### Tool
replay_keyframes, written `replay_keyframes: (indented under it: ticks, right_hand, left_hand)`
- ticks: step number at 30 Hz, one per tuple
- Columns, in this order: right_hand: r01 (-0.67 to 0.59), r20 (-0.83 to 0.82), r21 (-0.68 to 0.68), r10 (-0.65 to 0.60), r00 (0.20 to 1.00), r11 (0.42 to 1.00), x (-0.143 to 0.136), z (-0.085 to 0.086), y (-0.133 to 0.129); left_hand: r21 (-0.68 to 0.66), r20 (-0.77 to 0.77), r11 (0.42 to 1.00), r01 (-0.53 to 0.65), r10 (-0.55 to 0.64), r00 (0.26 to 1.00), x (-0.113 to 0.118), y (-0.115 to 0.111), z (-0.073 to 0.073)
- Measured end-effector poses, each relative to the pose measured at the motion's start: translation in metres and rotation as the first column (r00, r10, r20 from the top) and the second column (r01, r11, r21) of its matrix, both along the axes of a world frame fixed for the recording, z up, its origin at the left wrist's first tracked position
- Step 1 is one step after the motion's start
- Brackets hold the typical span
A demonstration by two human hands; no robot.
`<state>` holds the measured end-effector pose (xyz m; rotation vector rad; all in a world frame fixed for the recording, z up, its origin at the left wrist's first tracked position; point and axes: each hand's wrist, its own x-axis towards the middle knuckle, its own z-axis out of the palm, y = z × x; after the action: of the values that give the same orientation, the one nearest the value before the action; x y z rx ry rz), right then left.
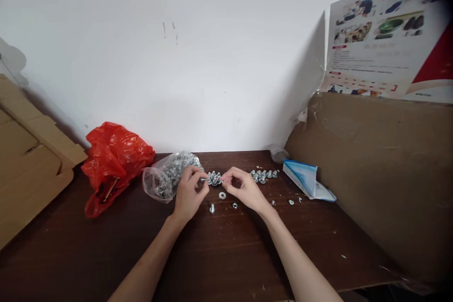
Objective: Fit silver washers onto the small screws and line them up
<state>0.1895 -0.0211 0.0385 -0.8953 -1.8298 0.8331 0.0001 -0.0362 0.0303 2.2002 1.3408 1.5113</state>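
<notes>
My left hand [191,193] pinches a small metal bolt [204,179] between thumb and fingertips. Facing it, my right hand [244,188] is closed at the fingertips on something too small to make out. Between the two hands lies a cluster of silvery bolts [214,178]. Just below it are a flat washer [222,195], a single bolt [212,208] lying on the table and a nut [235,205]. More bolts [262,176] are grouped to the right, beyond my right hand. A clear plastic bag [170,177] of metal hardware sits beside my left hand.
A red plastic bag [116,155] lies at the left of the dark table [226,255], near cardboard [31,151]. On the right are a blue and white packet [304,177], a small washer [291,202] and a large cardboard box [382,170]. A white wall [212,56] stands behind.
</notes>
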Motion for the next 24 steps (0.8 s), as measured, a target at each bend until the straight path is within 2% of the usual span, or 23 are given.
replay_keyframes:
  ticks: [3,7,11,18,24]
  right_hand:
    - [0.023,-0.124,-0.016,-0.025,0.992,1.0,-0.013,-0.003,-0.002]
    - [0.015,-0.21,0.0,-0.015,0.978,1.0,-0.026,-0.007,-0.006]
    - [0.003,-0.222,0.013,0.0,0.975,1.0,-0.03,-0.008,-0.008]
    - [-0.015,-0.259,0.0,0.015,0.966,1.0,-0.029,-0.009,-0.006]
    - [-0.006,-0.215,0.057,0.018,0.976,0.998,-0.029,-0.009,-0.007]
  left_hand:
    - [0.009,-0.004,1.0,0.018,-0.018,1.0,0.001,0.0,0.0]
    - [-0.015,-0.054,0.998,0.058,-0.058,0.997,0.003,-0.001,-0.001]
    - [-0.042,-0.099,0.998,0.047,-0.051,0.994,0.004,-0.004,0.0]
    - [-0.04,-0.068,0.997,0.065,-0.068,0.995,0.004,-0.004,0.0]
    - [-0.027,-0.128,0.999,0.033,-0.036,0.991,0.003,-0.005,0.001]
